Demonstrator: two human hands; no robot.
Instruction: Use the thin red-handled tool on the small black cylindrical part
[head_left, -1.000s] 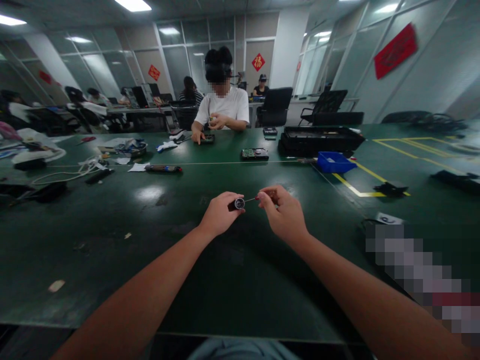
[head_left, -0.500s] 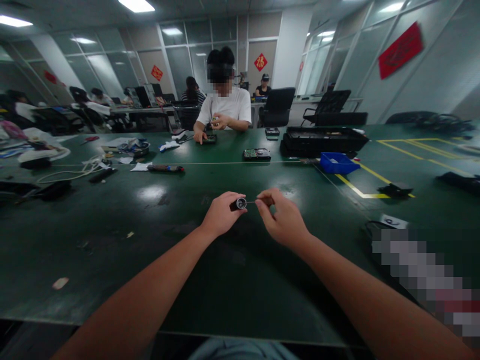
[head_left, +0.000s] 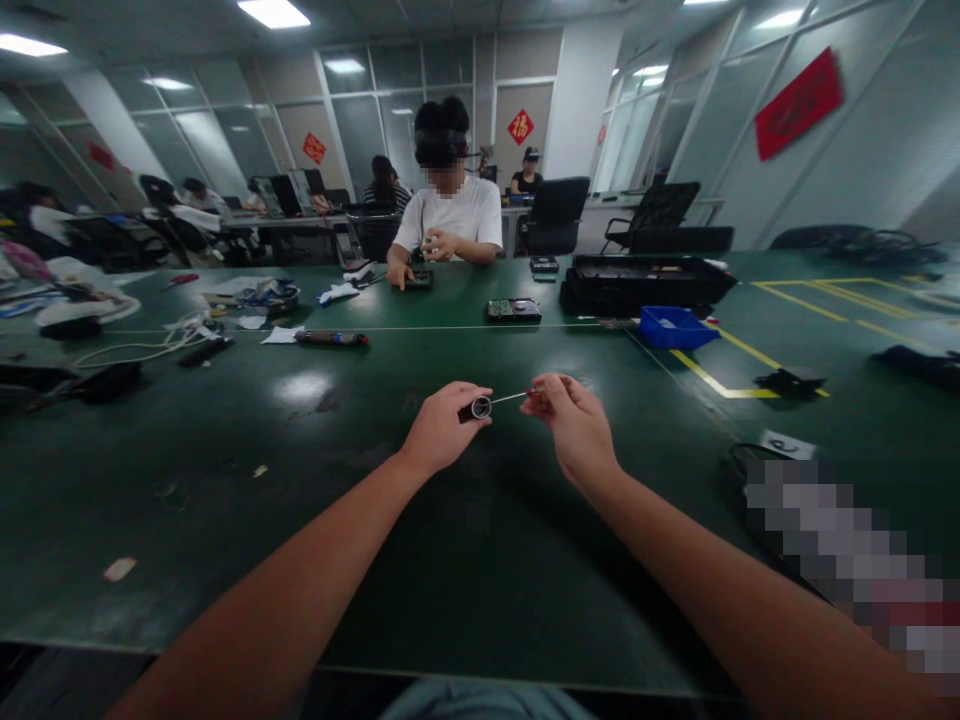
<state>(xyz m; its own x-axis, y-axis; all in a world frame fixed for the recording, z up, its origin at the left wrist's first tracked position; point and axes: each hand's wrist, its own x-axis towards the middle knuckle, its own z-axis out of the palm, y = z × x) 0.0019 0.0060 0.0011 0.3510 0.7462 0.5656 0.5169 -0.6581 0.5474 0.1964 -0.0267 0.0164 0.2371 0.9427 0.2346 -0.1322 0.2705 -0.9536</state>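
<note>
My left hand [head_left: 439,428] is wrapped round a short black cylinder [head_left: 478,408] with a silvery ring at its open end, which faces me. Closed in a pinch, my right hand [head_left: 576,425] holds a thin screwdriver [head_left: 510,398] with a reddish handle mostly hidden by the fingers. Its metal shaft points left and reaches the rim of the cylinder; whether the tip touches or goes inside I cannot tell. Both hands are raised above the green table [head_left: 450,590].
Ahead lie a bare hard drive [head_left: 514,309], a blue tray [head_left: 677,327] and a long black case [head_left: 649,280]. Left of centre is a dark pen-shaped tool [head_left: 330,338], with cables farther left. Across the table a co-worker [head_left: 450,215] handles another drive. A pixelated object [head_left: 847,540] lies right.
My right hand has drawn slightly to the right and its fingers have shifted, so more of the screwdriver's shaft shows. My left hand and the cylinder have stayed nearly still.
</note>
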